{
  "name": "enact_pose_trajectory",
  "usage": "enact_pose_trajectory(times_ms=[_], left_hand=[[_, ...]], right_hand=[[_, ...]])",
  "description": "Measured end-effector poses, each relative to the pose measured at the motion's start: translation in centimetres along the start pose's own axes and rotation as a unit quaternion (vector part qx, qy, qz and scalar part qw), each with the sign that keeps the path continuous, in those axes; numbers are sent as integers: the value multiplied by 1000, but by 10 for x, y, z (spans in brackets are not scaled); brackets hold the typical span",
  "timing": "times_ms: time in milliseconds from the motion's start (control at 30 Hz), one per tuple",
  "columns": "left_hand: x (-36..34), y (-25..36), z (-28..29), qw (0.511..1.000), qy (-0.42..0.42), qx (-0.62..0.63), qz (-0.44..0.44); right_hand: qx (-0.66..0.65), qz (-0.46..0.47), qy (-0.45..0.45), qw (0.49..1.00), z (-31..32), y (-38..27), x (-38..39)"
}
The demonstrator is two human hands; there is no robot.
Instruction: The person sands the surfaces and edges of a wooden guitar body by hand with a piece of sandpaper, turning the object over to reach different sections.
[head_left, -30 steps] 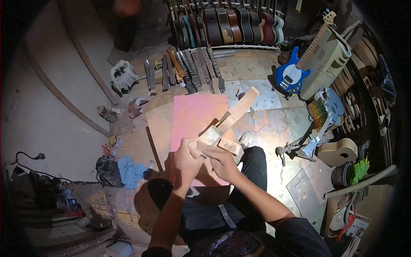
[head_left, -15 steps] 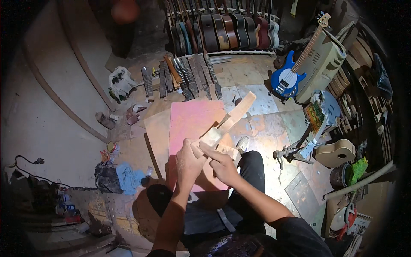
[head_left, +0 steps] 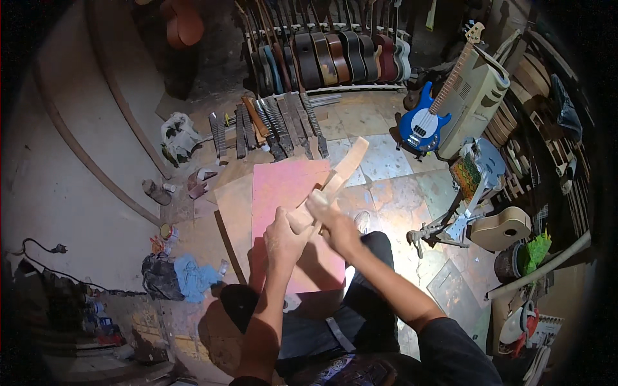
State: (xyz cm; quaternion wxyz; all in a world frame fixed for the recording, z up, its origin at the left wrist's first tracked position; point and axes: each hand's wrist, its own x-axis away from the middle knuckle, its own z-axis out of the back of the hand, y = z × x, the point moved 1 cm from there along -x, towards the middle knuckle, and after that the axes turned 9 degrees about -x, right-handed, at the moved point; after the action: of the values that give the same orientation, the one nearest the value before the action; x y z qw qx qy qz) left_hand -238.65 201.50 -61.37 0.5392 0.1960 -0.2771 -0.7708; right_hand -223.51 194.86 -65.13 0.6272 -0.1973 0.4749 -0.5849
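Across my lap, above a pink board (head_left: 290,186), a bare wooden guitar neck (head_left: 346,167) slants from lower left to upper right, its headstock pointing away from me. My left hand (head_left: 285,239) is closed around its near end. Over the middle of the neck is my right hand (head_left: 339,228), smeared by motion, with bent fingers around a pale flat piece (head_left: 317,202) that looks like sandpaper. That piece touches the wood; the fingers partly hide it.
Several loose fretted necks (head_left: 283,125) lie beyond the board. A rack of guitars (head_left: 335,55) stands at the back. To the right are a blue bass guitar (head_left: 421,122), a metal stand (head_left: 438,235) and an acoustic guitar body (head_left: 502,228). Blue cloth (head_left: 195,278) lies at left.
My right hand has shifted slightly right and its fingers have curled in around the pale piece. The neck's far end has moved a little left. My left hand keeps its hold.
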Motion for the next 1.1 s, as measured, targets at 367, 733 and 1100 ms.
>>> enact_pose_trajectory(times_ms=[367, 733, 1100], left_hand=[[14, 3, 6, 999, 37, -35, 2], [-13, -16, 17, 948, -169, 271, 8], [-56, -39, -3, 974, -118, 168, -92]], right_hand=[[118, -8, 119, 986, 56, -23, -52], [-139, -89, 2, 986, 55, 22, -56], [-146, -75, -23, 986, 36, 3, -68]])
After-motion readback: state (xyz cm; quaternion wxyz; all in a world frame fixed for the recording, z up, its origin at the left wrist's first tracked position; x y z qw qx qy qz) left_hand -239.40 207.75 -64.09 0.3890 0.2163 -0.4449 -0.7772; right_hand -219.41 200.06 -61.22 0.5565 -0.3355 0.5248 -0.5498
